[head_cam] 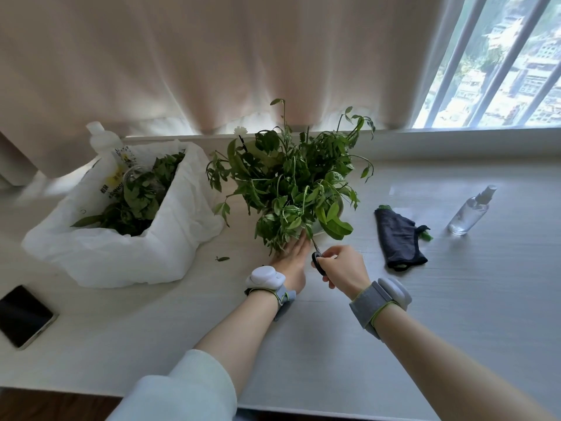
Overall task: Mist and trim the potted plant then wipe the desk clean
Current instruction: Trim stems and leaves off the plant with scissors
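R hand [344,270] grips scissors [317,262] by potted plant [291,183], centre; L hand [291,258] flat under leaves. Bag [121,256], left: clippings [138,205], bottle [104,147].

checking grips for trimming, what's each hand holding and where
Right hand grips scissors by the black handles. Left hand touches leaves of the plant; hold hidden.

Residential room, upper storey.
Curtain [182,71] is hanging beside barred window [501,62] overlooking rooftops; phone [22,316] is lying on white surface [334,344].
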`<state>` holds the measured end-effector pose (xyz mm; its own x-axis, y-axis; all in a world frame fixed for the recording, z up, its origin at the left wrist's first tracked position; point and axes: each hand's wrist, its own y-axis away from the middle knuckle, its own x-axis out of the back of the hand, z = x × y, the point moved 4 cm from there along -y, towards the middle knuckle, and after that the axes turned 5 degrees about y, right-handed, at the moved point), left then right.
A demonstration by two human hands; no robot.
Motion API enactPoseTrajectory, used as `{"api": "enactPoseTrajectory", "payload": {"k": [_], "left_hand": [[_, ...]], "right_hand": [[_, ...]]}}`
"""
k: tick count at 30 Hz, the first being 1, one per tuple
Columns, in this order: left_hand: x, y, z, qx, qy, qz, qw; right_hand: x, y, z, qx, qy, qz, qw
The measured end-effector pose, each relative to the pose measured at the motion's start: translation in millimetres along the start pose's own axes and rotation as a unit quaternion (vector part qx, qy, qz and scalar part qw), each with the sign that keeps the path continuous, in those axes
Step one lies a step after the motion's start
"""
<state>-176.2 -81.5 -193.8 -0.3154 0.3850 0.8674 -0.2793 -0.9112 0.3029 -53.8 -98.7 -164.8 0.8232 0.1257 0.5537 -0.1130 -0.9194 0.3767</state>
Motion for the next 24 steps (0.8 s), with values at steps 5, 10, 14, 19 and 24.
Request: {"api": "enactPoseTrajectory", "payload": {"k": [5, 10, 14, 19, 24], "left_hand": [[-3, -5, 3, -0.022, 0.035, -0.006, 0.999], [-4, -8, 9, -0.02, 0.06, -0.008, 0.998], [3, -6, 9, -0.014, 0.097, 0.009, 0.995], [5, 14, -2, -0.008, 0.136, 0.032, 0.99], [13, 40, -18, 0.042, 0.202, 0.056, 0.977]], "right_hand": [[1, -1, 3, -0.002, -0.001, 0.01, 1.0], [1, -2, 4, 0.002, 0.002, 0.021, 1.0], [1, 0, 2, 0.011, -0.002, 0.024, 1.0], [0, 3, -1, 0.015, -0.001, 0.012, 1.0], [-1, 9, -5, 0.016, 0.003, 0.003, 1.0]]}}
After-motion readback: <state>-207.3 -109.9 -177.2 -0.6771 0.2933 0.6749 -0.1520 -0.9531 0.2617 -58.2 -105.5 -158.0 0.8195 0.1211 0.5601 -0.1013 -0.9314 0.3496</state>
